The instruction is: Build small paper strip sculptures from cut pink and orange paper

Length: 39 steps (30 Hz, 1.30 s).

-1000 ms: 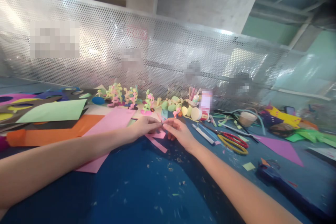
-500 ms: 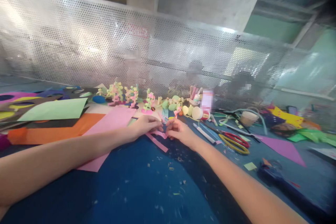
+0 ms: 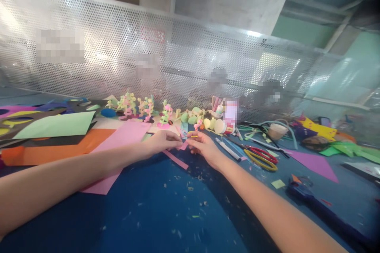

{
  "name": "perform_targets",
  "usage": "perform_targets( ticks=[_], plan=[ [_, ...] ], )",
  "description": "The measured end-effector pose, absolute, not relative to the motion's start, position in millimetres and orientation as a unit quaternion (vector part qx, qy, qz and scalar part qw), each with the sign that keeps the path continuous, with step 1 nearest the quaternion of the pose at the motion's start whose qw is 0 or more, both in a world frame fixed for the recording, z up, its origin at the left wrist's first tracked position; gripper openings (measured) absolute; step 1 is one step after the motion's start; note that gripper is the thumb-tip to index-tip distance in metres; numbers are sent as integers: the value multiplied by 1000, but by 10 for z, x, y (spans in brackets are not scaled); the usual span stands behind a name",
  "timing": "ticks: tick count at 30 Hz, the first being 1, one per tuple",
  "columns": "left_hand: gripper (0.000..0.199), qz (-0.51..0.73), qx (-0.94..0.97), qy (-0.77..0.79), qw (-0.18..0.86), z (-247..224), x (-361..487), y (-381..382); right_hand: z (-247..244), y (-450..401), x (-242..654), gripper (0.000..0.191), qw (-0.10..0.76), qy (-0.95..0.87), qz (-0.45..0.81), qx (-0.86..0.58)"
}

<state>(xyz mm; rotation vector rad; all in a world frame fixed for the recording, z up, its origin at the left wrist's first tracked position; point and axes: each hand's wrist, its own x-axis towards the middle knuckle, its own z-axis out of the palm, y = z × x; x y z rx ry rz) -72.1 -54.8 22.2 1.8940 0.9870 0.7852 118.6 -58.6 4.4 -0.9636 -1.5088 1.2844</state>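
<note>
In the middle of the head view, my left hand [image 3: 163, 141] is closed, its fingertips pinched on a small pink paper strip [image 3: 184, 145]. My right hand [image 3: 206, 150] faces it from the other side with bent fingers, gripping the same strip's other end. A second, longer pink strip [image 3: 177, 160] slants across the blue table just below both hands. Under my left wrist lies a large pink paper sheet [image 3: 124, 136]. Behind the hands stand small paper figures [image 3: 165, 115] in pink, green and yellow.
Yellow-handled scissors [image 3: 261, 159] and red-handled scissors [image 3: 268, 155] lie right of my right hand. Beyond them are a purple sheet [image 3: 314, 165], a paper cup [image 3: 277, 131] and a dark blue tool [image 3: 314, 205]. Orange paper [image 3: 47, 153] and a pale green sheet [image 3: 59, 123] lie left.
The view has shifted slightly, moving everything a little to the left. The small pink strip between my hands has tilted upward, and my right fingers have moved a bit.
</note>
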Motion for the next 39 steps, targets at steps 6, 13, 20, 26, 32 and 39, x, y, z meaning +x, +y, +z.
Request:
perform_targets(
  ticks=[6,13,20,26,32,39],
  plan=[
    [31,342,746,395,413,224,-722,-543,58,-619,1155,27,423,-639,508,-393],
    [26,338,766,365,406,258,-722,-521,51,-619,1163,24,416,-653,495,-394],
    [18,350,784,336,386,196,-729,-410,12,-581,1169,26,426,-647,497,-391],
    [20,345,793,337,371,195,-749,-420,42,-607,1156,27,444,-634,492,-398],
    [25,354,783,336,387,201,-730,-426,38,-612,1154,29,457,-627,487,-401],
    [31,325,780,387,369,208,-724,-443,47,-619,1141,30,449,-631,483,-409]
  ],
)
